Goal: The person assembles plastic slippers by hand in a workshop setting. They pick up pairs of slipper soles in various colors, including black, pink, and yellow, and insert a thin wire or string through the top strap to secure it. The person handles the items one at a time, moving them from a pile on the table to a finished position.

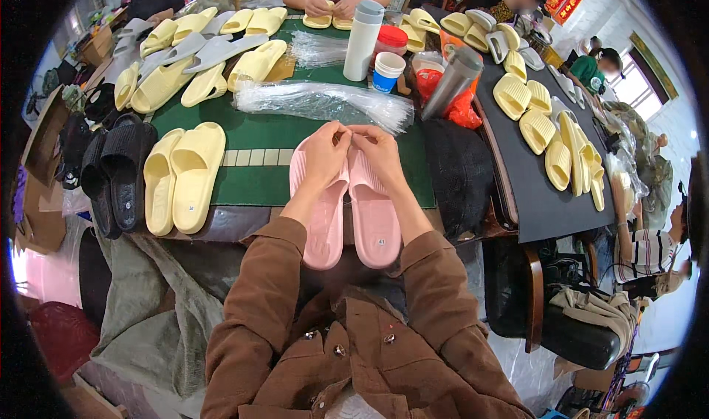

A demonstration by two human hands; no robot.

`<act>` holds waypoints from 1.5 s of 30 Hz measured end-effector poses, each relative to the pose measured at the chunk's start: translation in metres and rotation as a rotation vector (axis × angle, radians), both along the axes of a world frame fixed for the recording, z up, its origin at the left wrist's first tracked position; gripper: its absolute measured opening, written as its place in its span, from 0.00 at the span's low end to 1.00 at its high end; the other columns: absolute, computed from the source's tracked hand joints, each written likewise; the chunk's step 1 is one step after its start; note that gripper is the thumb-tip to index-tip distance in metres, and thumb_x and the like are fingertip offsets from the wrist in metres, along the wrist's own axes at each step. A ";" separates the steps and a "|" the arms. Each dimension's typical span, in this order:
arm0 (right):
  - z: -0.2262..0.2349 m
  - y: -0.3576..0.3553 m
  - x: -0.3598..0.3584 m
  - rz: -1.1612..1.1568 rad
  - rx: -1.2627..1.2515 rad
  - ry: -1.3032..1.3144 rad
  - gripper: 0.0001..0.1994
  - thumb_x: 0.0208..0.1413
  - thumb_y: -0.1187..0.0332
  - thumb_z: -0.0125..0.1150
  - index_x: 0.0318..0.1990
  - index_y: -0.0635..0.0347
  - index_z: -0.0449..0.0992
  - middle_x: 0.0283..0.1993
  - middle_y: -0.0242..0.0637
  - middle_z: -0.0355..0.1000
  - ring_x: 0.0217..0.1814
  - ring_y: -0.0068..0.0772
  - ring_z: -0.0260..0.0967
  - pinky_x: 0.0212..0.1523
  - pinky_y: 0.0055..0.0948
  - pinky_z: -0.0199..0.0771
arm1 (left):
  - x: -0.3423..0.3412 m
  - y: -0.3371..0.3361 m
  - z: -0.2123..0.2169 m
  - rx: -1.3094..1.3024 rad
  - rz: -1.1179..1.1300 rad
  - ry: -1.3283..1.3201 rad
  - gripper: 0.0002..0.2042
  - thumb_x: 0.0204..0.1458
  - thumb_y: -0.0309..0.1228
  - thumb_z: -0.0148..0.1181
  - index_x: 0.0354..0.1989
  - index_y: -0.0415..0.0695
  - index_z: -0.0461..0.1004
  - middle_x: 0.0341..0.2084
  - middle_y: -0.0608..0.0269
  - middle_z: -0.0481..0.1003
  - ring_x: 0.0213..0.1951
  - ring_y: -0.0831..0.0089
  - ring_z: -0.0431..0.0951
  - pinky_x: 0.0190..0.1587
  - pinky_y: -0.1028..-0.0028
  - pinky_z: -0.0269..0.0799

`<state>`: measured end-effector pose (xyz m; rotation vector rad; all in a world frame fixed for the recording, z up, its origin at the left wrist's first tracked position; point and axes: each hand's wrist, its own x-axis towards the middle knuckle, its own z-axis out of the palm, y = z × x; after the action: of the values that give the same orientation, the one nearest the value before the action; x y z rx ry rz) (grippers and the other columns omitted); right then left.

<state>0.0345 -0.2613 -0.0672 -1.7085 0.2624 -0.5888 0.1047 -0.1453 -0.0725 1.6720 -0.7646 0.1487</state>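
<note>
Together, two hands (353,151), two pink slippers (347,212)

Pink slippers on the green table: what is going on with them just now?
A person in a brown jacket holds a pair of pink slippers side by side, soles up, at the near edge of the green table. The left hand and right hand meet at the slippers' far ends, fingers pinched together there. Yellow slippers lie to the left, a clear plastic bundle just beyond.
</note>
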 end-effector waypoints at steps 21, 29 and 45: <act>0.005 0.000 -0.001 -0.049 0.356 -0.082 0.07 0.62 0.72 0.53 0.41 0.68 0.73 0.38 0.39 0.74 0.39 0.27 0.75 0.41 0.26 0.79 | -0.002 -0.001 0.000 -0.011 -0.003 0.018 0.05 0.51 0.24 0.58 0.35 0.37 0.76 0.28 0.59 0.74 0.25 0.73 0.71 0.30 0.73 0.67; -0.004 -0.006 0.002 -0.123 0.281 -0.085 0.09 0.60 0.70 0.55 0.40 0.68 0.74 0.36 0.38 0.75 0.40 0.25 0.74 0.40 0.24 0.76 | -0.003 0.000 0.002 -0.025 0.042 -0.014 0.03 0.51 0.22 0.56 0.33 0.38 0.75 0.28 0.58 0.71 0.27 0.68 0.72 0.31 0.70 0.67; 0.000 -0.024 -0.002 -0.064 0.749 -0.400 0.07 0.67 0.65 0.48 0.40 0.59 0.67 0.50 0.41 0.73 0.50 0.31 0.71 0.47 0.26 0.73 | 0.002 0.000 -0.003 -0.008 0.255 -0.106 0.03 0.49 0.22 0.57 0.32 0.40 0.76 0.34 0.57 0.70 0.35 0.62 0.74 0.42 0.66 0.69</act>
<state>0.0322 -0.2854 -0.0674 -0.8443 0.2127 -0.7478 0.1067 -0.1450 -0.0752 1.7602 -0.6254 0.4218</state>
